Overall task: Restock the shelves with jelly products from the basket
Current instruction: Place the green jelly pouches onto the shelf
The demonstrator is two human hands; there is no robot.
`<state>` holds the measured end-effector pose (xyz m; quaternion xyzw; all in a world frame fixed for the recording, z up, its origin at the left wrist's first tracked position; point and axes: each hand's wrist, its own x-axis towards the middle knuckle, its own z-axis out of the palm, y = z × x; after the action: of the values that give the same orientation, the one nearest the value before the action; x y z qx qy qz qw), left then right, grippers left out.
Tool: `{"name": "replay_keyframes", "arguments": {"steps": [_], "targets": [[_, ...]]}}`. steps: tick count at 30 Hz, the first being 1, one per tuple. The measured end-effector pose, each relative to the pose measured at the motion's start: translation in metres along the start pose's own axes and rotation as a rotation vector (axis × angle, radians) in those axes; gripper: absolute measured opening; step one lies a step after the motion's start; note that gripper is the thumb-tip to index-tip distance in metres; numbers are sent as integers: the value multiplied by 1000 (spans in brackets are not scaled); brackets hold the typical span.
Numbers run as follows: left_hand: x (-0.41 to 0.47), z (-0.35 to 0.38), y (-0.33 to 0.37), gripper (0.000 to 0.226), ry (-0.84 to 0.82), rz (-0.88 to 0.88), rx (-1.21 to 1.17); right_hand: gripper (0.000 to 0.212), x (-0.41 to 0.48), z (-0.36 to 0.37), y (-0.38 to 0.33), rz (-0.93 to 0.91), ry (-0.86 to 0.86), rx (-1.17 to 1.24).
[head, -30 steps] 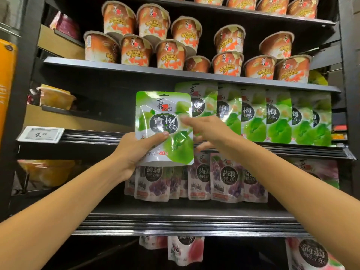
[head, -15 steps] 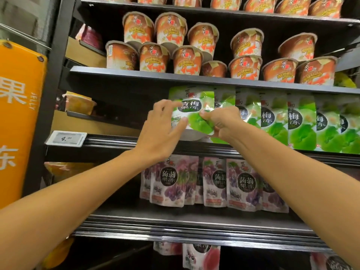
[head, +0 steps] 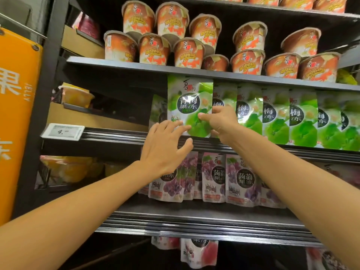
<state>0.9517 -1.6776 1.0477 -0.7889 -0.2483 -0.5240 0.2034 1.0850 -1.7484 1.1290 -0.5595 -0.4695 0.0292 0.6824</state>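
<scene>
- Item: green pouch (head: 190, 106) of jelly. A second ago my left hand held it out in front of the shelving. It now stands upright on the middle shelf (head: 116, 133), at the left end of the row of green pouches (head: 276, 117), with its top just under the shelf above.
- Left hand (head: 163, 151): it has let go. The fingers are straight and spread, and only the tips touch the pouch's lower left corner.
- Right hand (head: 222, 121): it has moved down the pouch's right edge and pinches it low, with a fingertip on the front. The fingers behind the pouch are hidden.
- Alignment: the pouch sits forward of its neighbours. A further green pouch (head: 157, 112) shows behind it to the left.
- Finding: in my judgement this pouch is placed and needs only squaring. The purple pouches (head: 241, 178) below are untouched.
- Outstanding: the basket is not in view, so I cannot say how much stock remains.
</scene>
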Motion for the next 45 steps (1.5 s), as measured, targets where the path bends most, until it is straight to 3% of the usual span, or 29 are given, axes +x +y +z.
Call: {"name": "replay_keyframes", "arguments": {"steps": [3,5,8,10,13,18,23,28,35,45], "targets": [[-2,2,0,55,-8,-2,-1,15,-3,-9,1,-111,42,-155],[-2,2,1,54,-17,-4,-1,25,-3,-16,2,-172,89,-235],[-2,4,3,53,-28,-4,-14,8,-4,-20,2,-218,108,-286],[-2,4,4,53,-29,-5,-21,27,-5,-20,4,-256,113,-345],[-3,3,4,49,-36,-7,-30,37,-11,-19,8,-327,89,-370],[-6,-2,3,47,-75,-3,-59,35,-17,-18,12,-303,59,-375],[-15,-11,5,43,-6,3,-208,31,-28,-18,15,-386,89,-446],[-36,-15,3,24,71,6,-329,27,-48,-18,28,-489,114,-490],[-74,-13,12,26,135,-137,-486,17,-87,-22,51,-676,143,-627],[-199,-8,32,34,-126,-562,-950,13,-207,-21,134,-420,-15,-597]]}}
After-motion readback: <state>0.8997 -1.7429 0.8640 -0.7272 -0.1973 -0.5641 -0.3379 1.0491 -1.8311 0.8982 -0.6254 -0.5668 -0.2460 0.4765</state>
